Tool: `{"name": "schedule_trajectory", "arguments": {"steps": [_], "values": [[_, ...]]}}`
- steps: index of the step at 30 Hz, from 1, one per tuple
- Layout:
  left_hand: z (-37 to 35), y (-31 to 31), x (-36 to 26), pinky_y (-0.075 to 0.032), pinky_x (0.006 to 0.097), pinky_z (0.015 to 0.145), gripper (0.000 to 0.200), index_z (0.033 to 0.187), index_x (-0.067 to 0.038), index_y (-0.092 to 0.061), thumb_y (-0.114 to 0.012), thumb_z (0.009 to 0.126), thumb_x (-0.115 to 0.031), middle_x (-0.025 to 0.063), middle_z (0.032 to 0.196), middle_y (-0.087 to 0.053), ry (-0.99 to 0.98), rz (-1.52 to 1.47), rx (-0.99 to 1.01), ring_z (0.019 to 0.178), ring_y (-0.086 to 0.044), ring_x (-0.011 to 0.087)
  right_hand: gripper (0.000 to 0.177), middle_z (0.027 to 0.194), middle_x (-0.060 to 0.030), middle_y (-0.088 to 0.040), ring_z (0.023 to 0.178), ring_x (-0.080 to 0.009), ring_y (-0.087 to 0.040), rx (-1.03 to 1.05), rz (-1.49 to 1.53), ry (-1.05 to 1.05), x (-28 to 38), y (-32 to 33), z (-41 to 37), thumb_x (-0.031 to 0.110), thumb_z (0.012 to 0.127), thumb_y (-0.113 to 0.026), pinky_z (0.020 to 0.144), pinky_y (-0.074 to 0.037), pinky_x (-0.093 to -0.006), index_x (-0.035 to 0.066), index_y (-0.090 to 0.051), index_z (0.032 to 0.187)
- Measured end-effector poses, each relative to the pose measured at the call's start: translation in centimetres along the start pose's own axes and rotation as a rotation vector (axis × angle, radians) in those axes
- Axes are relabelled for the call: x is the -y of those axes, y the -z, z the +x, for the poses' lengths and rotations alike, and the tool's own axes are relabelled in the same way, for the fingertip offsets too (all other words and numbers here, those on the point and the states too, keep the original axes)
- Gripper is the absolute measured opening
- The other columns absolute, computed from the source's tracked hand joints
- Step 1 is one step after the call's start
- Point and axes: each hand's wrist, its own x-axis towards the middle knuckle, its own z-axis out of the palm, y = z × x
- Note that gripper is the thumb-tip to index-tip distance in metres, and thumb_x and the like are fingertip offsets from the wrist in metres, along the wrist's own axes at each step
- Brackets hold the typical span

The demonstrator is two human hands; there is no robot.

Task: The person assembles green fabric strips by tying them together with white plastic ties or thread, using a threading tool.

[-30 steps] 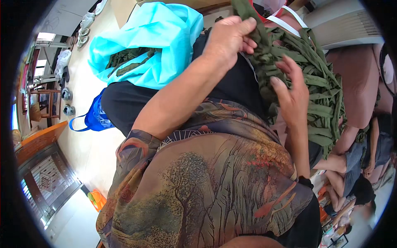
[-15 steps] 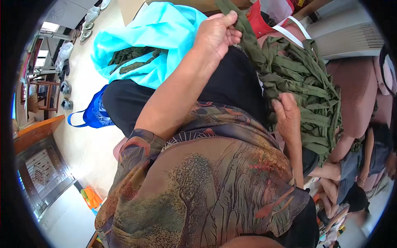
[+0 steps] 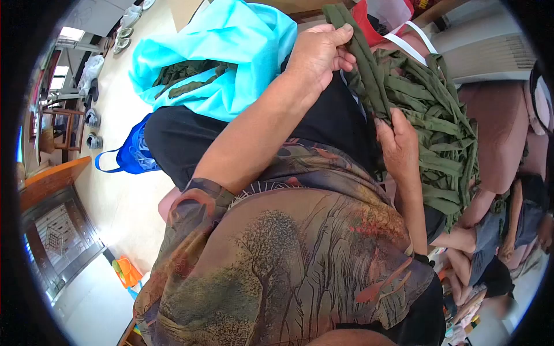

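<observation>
An olive-green fabric strip [image 3: 369, 72] is stretched between my two hands above my lap. My left hand [image 3: 323, 53] reaches across from the left and pinches its upper part between thumb and fingers. Lower down, my right hand [image 3: 399, 144] grips the same strip with thumb and fingertips. Beside my right hand lies a thick heap of olive-green strips [image 3: 433, 121], tangled and layered. To the left of my left hand, an open light-blue bag [image 3: 259, 40] holds more dark green fabric [image 3: 190, 78].
A blue bag [image 3: 135, 147] rests on the floor by my leg. Behind the heap are a red bag [image 3: 365, 23] with white handles and a pink sofa seat [image 3: 496, 127]. Other people [image 3: 485, 248] sit at the lower right. Shoes [image 3: 92, 130] line the floor at left.
My left hand has shifted slightly right and down. My right hand has moved up a little along the strip, which now looks straighter and flatter between them.
</observation>
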Motion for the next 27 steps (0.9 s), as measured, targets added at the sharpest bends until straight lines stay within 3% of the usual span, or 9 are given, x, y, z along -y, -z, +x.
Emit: {"name": "schedule_trajectory", "arguments": {"steps": [4, 7, 10, 12, 18, 20, 22, 26, 27], "values": [[1.7, 1.5, -0.4, -0.049, 0.0284, 0.049, 0.017, 0.084, -0.003, -0.060, -0.061, 0.092, -0.018, 0.0090, 0.075, -0.065, -0.026, -0.051, -0.031, 0.056, -0.059, 0.0166, 0.016, 0.083, -0.0171, -0.058, 0.080, -0.0325, -0.053, 0.015, -0.169, -0.133, -2.8, 1.0, -2.5, 0.013, 0.086, -0.061, 0.076, -0.042, -0.0397, 0.000, -0.058, 0.095], [1.8, 1.8, -0.1, -0.049, 0.0285, 0.049, 0.017, 0.084, -0.003, -0.061, -0.061, 0.092, -0.018, 0.0094, 0.076, -0.065, -0.007, -0.082, -0.018, 0.057, -0.060, 0.0167, 0.019, 0.089, -0.0161, -0.060, 0.083, -0.0346, -0.054, 0.012, -0.260, -0.001, -3.3, 1.2, -3.1, 0.016, 0.086, -0.063, 0.079, -0.042, -0.0398, -0.001, -0.058, 0.094], [1.5, 1.3, -0.2, -0.051, 0.0270, 0.051, 0.017, 0.086, -0.004, -0.062, -0.064, 0.090, -0.020, 0.0074, 0.077, -0.065, 0.000, 0.017, 0.045, 0.056, -0.060, 0.0148, 0.023, 0.093, -0.0136, -0.062, 0.088, -0.0326, -0.055, 0.032, -0.095, 0.112, -2.7, 1.9, -2.2, 0.019, 0.086, -0.064, 0.083, -0.043, -0.0385, -0.001, -0.060, 0.099], [-0.1, -0.1, -0.1, -0.052, 0.0258, 0.052, 0.018, 0.088, -0.004, -0.062, -0.066, 0.089, -0.022, 0.0062, 0.077, -0.065, -0.019, 0.117, 0.091, 0.057, -0.061, 0.0136, 0.024, 0.092, -0.0095, -0.062, 0.086, -0.0273, -0.057, -0.144, -0.023, 0.170, -0.4, 1.4, -0.9, 0.018, 0.088, -0.064, 0.082, -0.045, -0.0354, -0.001, -0.060, 0.102], [-3.3, -5.1, 0.2, -0.048, 0.0227, 0.060, 0.024, 0.092, -0.001, -0.069, -0.066, 0.089, -0.025, 0.0018, 0.074, -0.064, -0.203, 0.427, 0.305, 0.065, -0.059, 0.0087, 0.020, 0.079, -0.0006, -0.059, 0.068, -0.0082, -0.052, -0.239, 0.336, 0.016, 1.3, 2.6, 2.9, 0.011, 0.093, -0.057, 0.062, -0.043, -0.0206, 0.001, -0.061, 0.110], [-1.8, -3.7, 0.1, -0.047, 0.0216, 0.059, 0.029, 0.094, 0.001, -0.068, -0.067, 0.088, -0.027, 0.0031, 0.075, -0.064, -0.293, 0.638, 0.193, 0.065, -0.059, 0.0080, 0.021, 0.072, -0.0004, -0.057, 0.060, -0.0039, -0.047, -0.254, 0.369, 0.004, 0.9, 3.3, 3.1, 0.010, 0.094, -0.056, 0.054, -0.037, -0.0177, 0.002, -0.062, 0.112], [-0.4, -2.1, 2.2, -0.050, 0.0254, 0.064, 0.041, 0.097, 0.003, -0.066, -0.073, 0.081, -0.034, 0.0095, 0.081, -0.066, -0.314, 0.909, 0.057, 0.071, -0.062, 0.0122, 0.022, 0.072, -0.0010, -0.056, 0.060, -0.0057, -0.047, -0.262, 0.585, 0.010, 0.7, 4.7, 3.2, 0.011, 0.095, -0.055, 0.054, -0.038, -0.0194, 0.001, -0.062, 0.113], [-0.9, -2.3, 5.0, -0.052, 0.0317, 0.075, 0.058, 0.101, 0.003, -0.064, -0.081, 0.069, -0.042, 0.0147, 0.086, -0.066, -0.167, 1.057, 0.226, 0.080, -0.064, 0.0214, 0.027, 0.073, -0.0036, -0.055, 0.062, -0.0101, -0.046, -0.255, 0.824, 0.034, 1.4, 5.7, 2.8, 0.014, 0.097, -0.053, 0.054, -0.039, -0.0237, -0.004, -0.058, 0.116], [-1.8, -3.4, 6.5, -0.051, 0.0311, 0.074, 0.060, 0.103, 0.002, -0.064, -0.082, 0.068, -0.043, 0.0143, 0.086, -0.066, -0.257, 1.147, 0.295, 0.080, -0.064, 0.0207, 0.028, 0.073, -0.0040, -0.055, 0.062, -0.0106, -0.046, -0.243, 0.857, 0.029, 1.5, 5.9, 2.6, 0.014, 0.098, -0.052, 0.054, -0.039, -0.0243, -0.005, -0.057, 0.117]]}}
